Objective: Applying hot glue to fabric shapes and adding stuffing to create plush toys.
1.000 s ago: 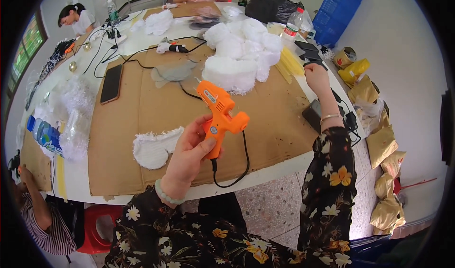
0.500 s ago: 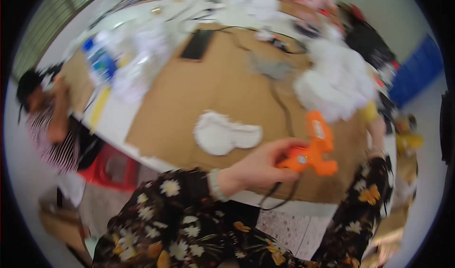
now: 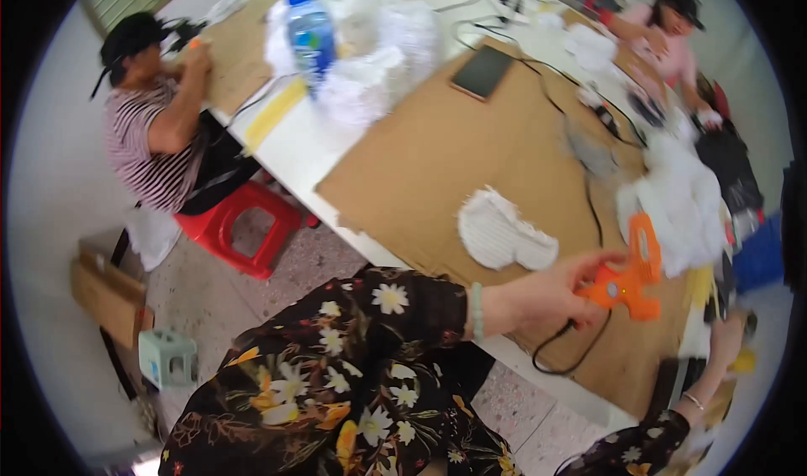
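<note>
My left hand (image 3: 551, 298) is closed around an orange glue gun (image 3: 624, 291) with a small lit spot and a black cord looping below it. The gun is held above the near part of the brown cardboard sheet (image 3: 403, 161). Just beyond my wrist, a white knitted fabric piece with frayed edges (image 3: 500, 232) lies flat on the cardboard. My right hand (image 3: 727, 340) reaches past the table's right side, beside a dark round object (image 3: 750, 323) and something yellow (image 3: 743, 361). Its fingers are too small and blurred to read.
A dark phone (image 3: 482, 72) and black cables lie on the cardboard. White fluffy material (image 3: 677, 194) is heaped at the right. A blue-capped bottle (image 3: 310, 39) stands among white bundles. One person (image 3: 160, 123) sits left on a red stool (image 3: 239, 224); another person (image 3: 668, 43) works far right.
The whole view has swung left, so the table appears farther right. My right hand has moved from the table's right edge to lower and outside it. My left hand keeps the glue gun.
</note>
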Tool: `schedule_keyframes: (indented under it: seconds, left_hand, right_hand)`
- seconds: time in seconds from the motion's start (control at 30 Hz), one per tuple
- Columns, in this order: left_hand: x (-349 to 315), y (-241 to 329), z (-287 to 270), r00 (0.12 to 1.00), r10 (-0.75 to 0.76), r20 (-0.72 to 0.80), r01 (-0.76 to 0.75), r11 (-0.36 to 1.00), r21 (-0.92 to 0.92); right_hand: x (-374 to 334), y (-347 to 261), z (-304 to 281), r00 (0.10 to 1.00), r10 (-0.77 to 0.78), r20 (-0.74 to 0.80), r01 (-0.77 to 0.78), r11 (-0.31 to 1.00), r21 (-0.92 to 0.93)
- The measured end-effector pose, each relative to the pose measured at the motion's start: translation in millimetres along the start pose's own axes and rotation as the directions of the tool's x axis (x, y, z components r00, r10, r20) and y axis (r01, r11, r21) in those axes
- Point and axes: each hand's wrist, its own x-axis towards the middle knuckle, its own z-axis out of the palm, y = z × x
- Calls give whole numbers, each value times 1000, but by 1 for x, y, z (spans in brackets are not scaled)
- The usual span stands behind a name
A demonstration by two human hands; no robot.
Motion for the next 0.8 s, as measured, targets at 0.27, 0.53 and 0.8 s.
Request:
schedule_keyframes:
  seconds: [0.27,0.53,0.8]
  left_hand:
    - [1,6,-6,986,68,-152,-63,997,35]
    - [7,2,-2,995,74,-66,-71,996,49]
    - [9,-6,-3,996,59,-72,-55,997,54]
  right_hand:
    - [-224,-115,-62,995,29,-100,-7,978,209]
    - [-260,-117,-65,999,44,6,-44,974,224]
    - [-146,-125,8,999,44,10,-45,959,280]
